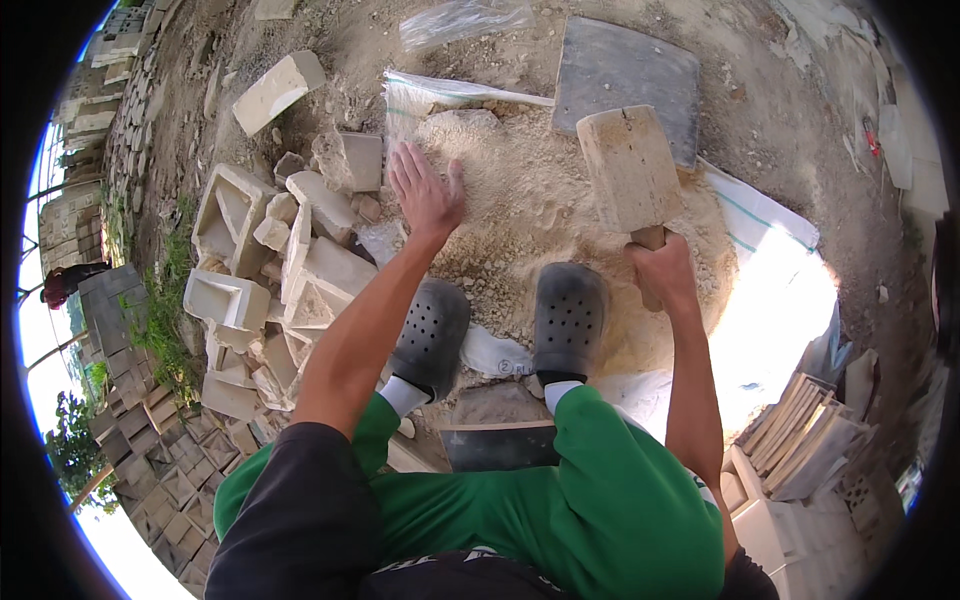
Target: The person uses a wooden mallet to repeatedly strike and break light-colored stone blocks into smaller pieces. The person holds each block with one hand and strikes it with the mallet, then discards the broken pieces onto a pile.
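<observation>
My right hand (pixel 666 270) grips the short handle of a wooden mallet (pixel 630 165); its big pale block head points away from me, above the rubble. Open, with fingers stretched forward, my left hand (pixel 430 192) is over the left part of a heap of crushed pale rubble and powder (pixel 530 190); whether it touches the heap, I cannot tell. Under the heap lies a white woven sheet (pixel 765 215) with green stripes. A broken pale block (pixel 355 160) sits just left of my left hand.
Broken moulded pieces (pixel 325 280) pile up at the left. A dark flat slab (pixel 625 75) lies at the far side, and a loose pale block (pixel 280 92) at far left. My grey clogs (pixel 570 310) stand at the heap's near edge. Stacked thin boards (pixel 800 425) are at right.
</observation>
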Action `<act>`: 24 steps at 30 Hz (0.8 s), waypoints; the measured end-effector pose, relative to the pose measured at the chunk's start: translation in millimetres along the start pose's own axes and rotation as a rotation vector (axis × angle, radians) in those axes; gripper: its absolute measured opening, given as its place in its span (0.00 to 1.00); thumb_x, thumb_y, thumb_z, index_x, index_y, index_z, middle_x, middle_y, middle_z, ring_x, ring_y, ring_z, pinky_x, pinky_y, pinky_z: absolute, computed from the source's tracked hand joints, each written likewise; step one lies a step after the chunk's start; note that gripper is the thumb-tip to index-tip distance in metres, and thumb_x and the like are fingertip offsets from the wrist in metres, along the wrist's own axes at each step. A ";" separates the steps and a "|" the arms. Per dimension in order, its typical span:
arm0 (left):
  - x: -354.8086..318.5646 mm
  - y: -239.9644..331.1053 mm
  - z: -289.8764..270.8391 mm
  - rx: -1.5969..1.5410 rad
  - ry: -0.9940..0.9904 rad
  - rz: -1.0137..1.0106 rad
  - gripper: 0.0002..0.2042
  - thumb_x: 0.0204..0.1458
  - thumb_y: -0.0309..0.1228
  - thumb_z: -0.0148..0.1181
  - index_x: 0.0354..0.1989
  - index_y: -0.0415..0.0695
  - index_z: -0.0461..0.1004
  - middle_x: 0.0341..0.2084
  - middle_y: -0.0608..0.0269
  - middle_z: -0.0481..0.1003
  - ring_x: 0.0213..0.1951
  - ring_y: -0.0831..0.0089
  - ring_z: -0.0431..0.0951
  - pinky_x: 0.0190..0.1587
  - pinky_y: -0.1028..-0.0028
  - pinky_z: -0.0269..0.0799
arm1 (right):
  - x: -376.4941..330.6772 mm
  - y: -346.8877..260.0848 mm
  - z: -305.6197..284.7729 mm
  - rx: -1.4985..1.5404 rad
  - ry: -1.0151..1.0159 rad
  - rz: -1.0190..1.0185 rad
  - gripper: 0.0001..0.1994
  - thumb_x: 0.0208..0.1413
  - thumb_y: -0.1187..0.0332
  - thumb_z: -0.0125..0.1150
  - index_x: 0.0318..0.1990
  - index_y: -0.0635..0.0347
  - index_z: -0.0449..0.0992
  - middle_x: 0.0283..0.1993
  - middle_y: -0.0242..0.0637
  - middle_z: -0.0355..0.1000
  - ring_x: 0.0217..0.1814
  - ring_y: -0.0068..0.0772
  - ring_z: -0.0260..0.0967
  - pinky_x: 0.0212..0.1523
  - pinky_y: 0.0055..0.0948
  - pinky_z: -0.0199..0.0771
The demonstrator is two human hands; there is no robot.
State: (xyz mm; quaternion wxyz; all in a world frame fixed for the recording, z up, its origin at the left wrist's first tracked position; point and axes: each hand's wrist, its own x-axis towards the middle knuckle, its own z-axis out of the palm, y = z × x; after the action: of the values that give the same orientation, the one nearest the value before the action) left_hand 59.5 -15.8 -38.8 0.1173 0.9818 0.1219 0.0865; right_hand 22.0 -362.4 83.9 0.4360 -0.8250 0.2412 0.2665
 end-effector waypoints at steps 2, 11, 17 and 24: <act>-21.7 36.0 7.4 0.005 0.067 0.040 0.35 0.67 0.45 0.46 0.72 0.28 0.49 0.73 0.34 0.50 0.75 0.42 0.45 0.75 0.52 0.39 | -11.3 15.7 -18.9 0.111 0.010 0.059 0.13 0.45 0.65 0.66 0.34 0.68 0.78 0.24 0.41 0.76 0.22 0.34 0.75 0.28 0.33 0.75; -31.5 98.8 -7.8 -0.643 -0.042 0.353 0.23 0.66 0.33 0.47 0.68 0.37 0.63 0.70 0.37 0.57 0.74 0.43 0.52 0.73 0.51 0.47 | -20.7 71.4 -35.6 0.373 0.031 0.173 0.10 0.50 0.69 0.65 0.35 0.68 0.75 0.24 0.38 0.71 0.18 0.30 0.70 0.21 0.31 0.70; 41.1 12.8 9.8 -0.331 0.142 0.073 0.25 0.67 0.38 0.46 0.67 0.34 0.65 0.69 0.38 0.59 0.73 0.43 0.54 0.72 0.51 0.48 | -15.5 67.8 -30.5 0.390 -0.030 0.143 0.11 0.49 0.70 0.64 0.38 0.68 0.76 0.25 0.37 0.72 0.19 0.30 0.70 0.21 0.30 0.71; -33.1 88.9 6.8 -0.320 -0.046 0.438 0.22 0.67 0.36 0.45 0.64 0.35 0.69 0.65 0.43 0.67 0.70 0.47 0.61 0.73 0.55 0.51 | -7.7 84.0 -21.0 0.386 -0.043 0.183 0.14 0.48 0.71 0.66 0.42 0.67 0.75 0.25 0.38 0.73 0.20 0.30 0.71 0.21 0.30 0.71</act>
State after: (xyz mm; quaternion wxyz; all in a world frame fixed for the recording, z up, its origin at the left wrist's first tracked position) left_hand 48.7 -109.7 -27.6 0.2520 0.9555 -0.1112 0.1058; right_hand -31.9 -421.2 49.4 0.5652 -0.6949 0.3523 0.2713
